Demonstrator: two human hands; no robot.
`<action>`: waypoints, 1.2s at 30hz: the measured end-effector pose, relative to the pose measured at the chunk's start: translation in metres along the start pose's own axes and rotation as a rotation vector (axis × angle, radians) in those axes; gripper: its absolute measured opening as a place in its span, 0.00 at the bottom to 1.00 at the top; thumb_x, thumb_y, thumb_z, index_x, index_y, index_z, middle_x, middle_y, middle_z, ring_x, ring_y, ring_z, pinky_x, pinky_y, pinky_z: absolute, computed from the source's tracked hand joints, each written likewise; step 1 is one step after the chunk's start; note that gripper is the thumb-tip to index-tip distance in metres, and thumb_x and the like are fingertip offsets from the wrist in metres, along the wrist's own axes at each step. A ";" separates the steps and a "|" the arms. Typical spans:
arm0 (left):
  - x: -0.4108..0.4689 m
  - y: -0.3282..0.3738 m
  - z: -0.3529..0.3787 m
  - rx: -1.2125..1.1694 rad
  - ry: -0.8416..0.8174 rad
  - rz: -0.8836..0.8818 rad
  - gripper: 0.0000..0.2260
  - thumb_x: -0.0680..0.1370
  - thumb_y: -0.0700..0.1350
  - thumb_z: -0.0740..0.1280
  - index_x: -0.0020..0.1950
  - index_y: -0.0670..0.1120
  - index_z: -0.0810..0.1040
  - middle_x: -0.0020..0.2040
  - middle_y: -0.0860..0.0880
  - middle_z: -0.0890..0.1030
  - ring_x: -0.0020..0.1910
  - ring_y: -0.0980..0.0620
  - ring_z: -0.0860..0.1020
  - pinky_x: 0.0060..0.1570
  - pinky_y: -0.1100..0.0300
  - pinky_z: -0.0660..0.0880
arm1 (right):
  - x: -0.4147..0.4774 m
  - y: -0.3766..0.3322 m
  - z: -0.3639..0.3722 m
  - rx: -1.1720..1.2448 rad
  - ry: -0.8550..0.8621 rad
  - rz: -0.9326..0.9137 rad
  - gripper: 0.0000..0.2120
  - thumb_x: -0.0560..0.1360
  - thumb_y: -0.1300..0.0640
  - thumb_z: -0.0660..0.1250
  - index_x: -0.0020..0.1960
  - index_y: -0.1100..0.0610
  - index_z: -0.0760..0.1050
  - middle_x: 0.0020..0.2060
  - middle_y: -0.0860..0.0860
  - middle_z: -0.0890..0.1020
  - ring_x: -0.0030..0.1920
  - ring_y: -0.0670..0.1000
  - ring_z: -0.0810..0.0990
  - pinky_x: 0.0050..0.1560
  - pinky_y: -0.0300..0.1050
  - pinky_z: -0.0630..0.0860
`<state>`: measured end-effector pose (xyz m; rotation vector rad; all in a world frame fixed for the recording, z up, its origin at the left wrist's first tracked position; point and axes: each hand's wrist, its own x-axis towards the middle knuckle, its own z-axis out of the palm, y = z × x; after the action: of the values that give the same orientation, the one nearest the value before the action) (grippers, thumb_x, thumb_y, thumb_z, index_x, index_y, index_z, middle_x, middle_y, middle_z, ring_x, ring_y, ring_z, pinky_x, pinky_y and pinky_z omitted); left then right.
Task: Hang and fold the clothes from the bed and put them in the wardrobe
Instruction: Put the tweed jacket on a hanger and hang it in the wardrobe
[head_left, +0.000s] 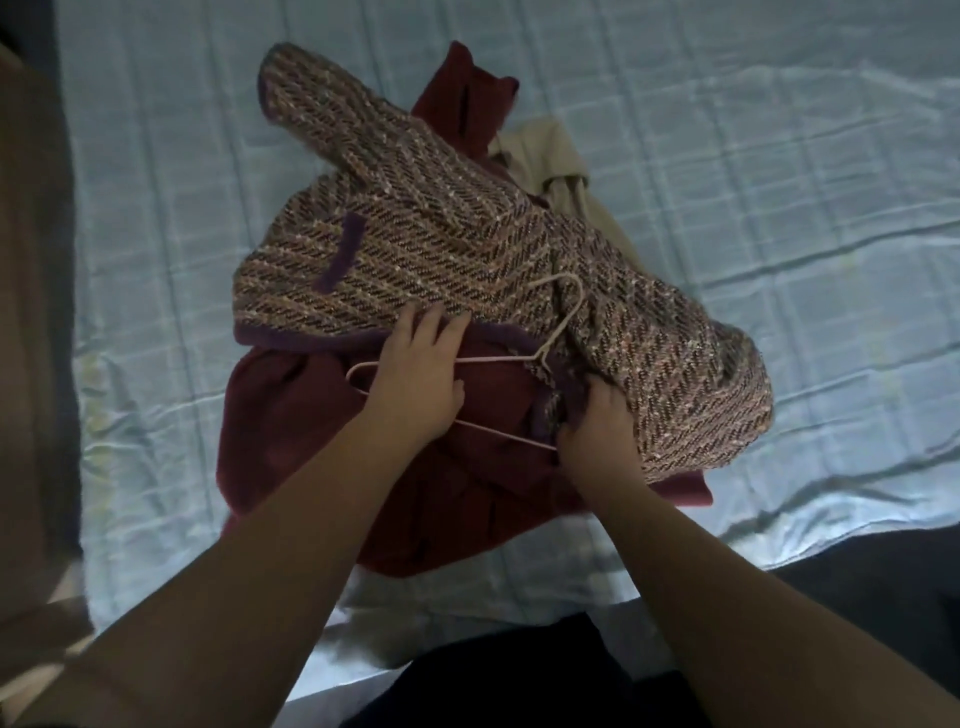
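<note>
On the bed (727, 156), my left hand (415, 379) presses flat on the wire hanger (498, 359) to pin it. My right hand (597, 431) grips the tweed jacket (441, 234), likely to thread it on, atop a maroon garment (311, 441).

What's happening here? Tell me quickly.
A person works at the bed on a pile of clothes. The left hand rests on a pink hanger atop the pile, and the right hand grips the edge of the woven jacket beside it. A maroon garment lies beneath, a beige garment behind. The jacket is not yet on the hanger.
</note>
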<state>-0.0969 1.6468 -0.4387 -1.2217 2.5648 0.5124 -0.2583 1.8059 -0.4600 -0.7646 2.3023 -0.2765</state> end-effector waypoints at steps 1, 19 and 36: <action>0.005 -0.003 0.004 0.008 0.009 -0.004 0.36 0.75 0.51 0.69 0.79 0.51 0.56 0.79 0.44 0.59 0.77 0.38 0.55 0.74 0.43 0.60 | 0.004 0.003 0.004 -0.011 0.000 -0.003 0.29 0.72 0.56 0.65 0.72 0.56 0.63 0.65 0.59 0.72 0.63 0.65 0.73 0.63 0.61 0.72; 0.027 0.033 -0.053 -0.134 0.035 -0.024 0.34 0.74 0.48 0.67 0.77 0.60 0.58 0.75 0.42 0.63 0.72 0.37 0.63 0.68 0.38 0.66 | -0.020 0.004 -0.119 -0.163 0.197 -0.524 0.05 0.77 0.54 0.62 0.53 0.48 0.71 0.46 0.47 0.76 0.47 0.54 0.76 0.41 0.50 0.73; 0.015 0.098 -0.065 -0.029 0.069 0.165 0.16 0.73 0.55 0.73 0.46 0.51 0.68 0.48 0.50 0.76 0.52 0.44 0.74 0.49 0.47 0.72 | 0.006 0.087 -0.226 -0.293 0.092 -0.654 0.11 0.74 0.53 0.58 0.54 0.46 0.74 0.44 0.49 0.79 0.47 0.57 0.77 0.44 0.54 0.76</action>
<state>-0.1877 1.6663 -0.3657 -1.0603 2.7412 0.5522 -0.4525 1.8696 -0.3293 -1.6813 2.1339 -0.2661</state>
